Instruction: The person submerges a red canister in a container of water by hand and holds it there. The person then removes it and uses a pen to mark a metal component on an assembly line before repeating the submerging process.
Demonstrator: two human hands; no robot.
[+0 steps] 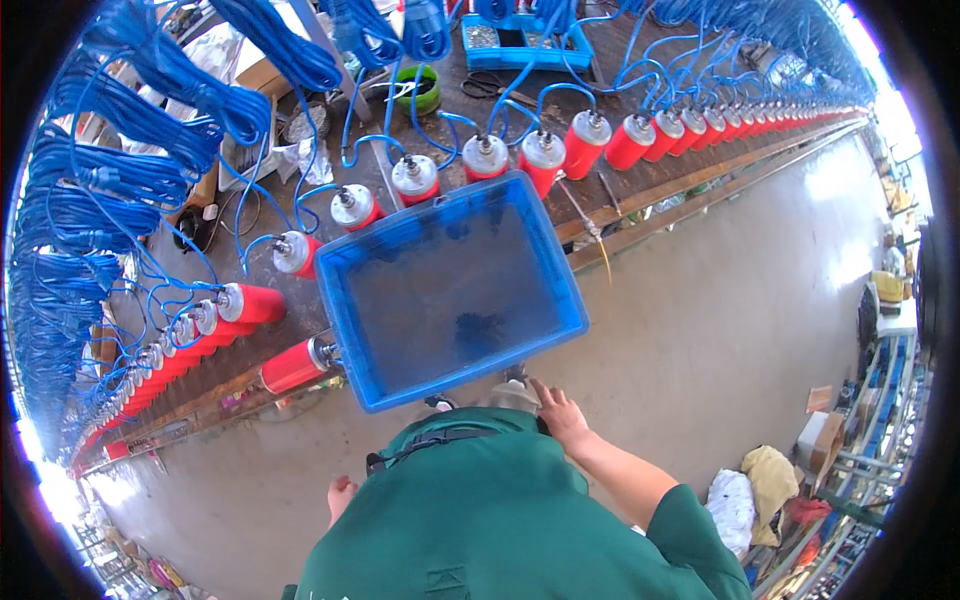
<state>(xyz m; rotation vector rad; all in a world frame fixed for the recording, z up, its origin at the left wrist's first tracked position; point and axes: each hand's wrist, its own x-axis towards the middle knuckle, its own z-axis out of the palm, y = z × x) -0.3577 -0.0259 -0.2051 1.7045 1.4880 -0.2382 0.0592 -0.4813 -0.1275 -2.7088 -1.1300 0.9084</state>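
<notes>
A blue plastic tub sits in front of me at the workbench's near edge, with a dull grey surface inside; whether that is liquid or a stained bottom I cannot tell. My right hand hangs beside my right thigh, fingers stretched out and holding nothing. Partly behind my shirt, my left hand hangs low at my left side, its fingers mostly hidden. Neither hand touches the tub. A red cylinder with a metal end leans tilted beside the tub's left side. Another red cylinder stands behind the tub, with a blue cable.
More red cylinders line the bench both ways. Coiled blue cables hang above. Farther back are a green bowl, a blue compartment tray and scissors. Sacks and a cardboard box lie at right.
</notes>
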